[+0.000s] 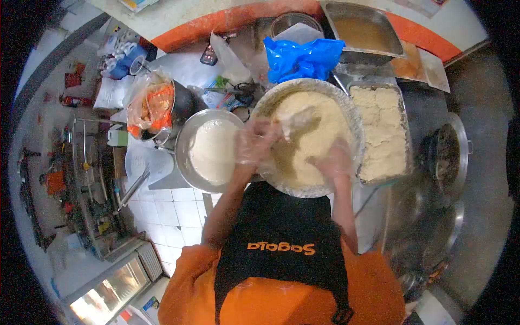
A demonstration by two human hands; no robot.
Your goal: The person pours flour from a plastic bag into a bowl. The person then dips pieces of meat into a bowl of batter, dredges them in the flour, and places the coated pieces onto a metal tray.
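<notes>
My left hand (pixel 254 143), smeared by motion, hovers over the rim between two bowls; whether its fingers are closed cannot be made out. Just past its fingertips, a pale, batter-wet elongated piece (pixel 297 122) shows above the crumbs, its kind unclear. My right hand (pixel 336 162) reaches into the near right part of the crumb bowl, thumb apart from the fingers, some fingertips touching the crumbs. The large bowl (pixel 355 116) has a crusted rim and holds pale yellow breadcrumbs (pixel 325 111). To its left stands a metal bowl (pixel 183 154) of white liquid batter (pixel 210 151).
A tray of crumb-covered pieces (pixel 379 130) lies right of the crumb bowl. Behind are a blue plastic bag (pixel 303 58) and a metal pan (pixel 363 30). At left, a pot (pixel 184 103) holds a bag of orange food (pixel 157 105), near a clear measuring jug (pixel 149 162). Round pans (pixel 452 151) stand far right.
</notes>
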